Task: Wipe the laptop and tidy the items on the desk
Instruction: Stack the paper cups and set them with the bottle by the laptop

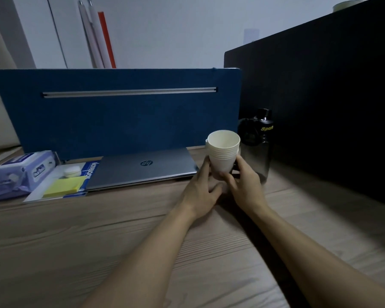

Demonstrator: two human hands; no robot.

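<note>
A stack of white paper cups (223,152) stands upright just right of the closed grey laptop (142,170), which lies against the blue partition. My left hand (203,192) wraps the stack's lower left side. My right hand (245,185) grips its lower right side. Both hands hold the stack near its base. A pack of wet wipes (20,172) lies at the far left of the wooden desk (76,241). Beside it a yellow sticky-note pad (65,186) and a small white round item (71,171) rest on a notebook (90,172).
A dark bottle (257,147) with yellow lettering stands right behind the cups. A black panel (331,107) walls the right side. The blue partition (120,112) closes the back of the desk. White and orange rods (98,34) lean on the wall behind.
</note>
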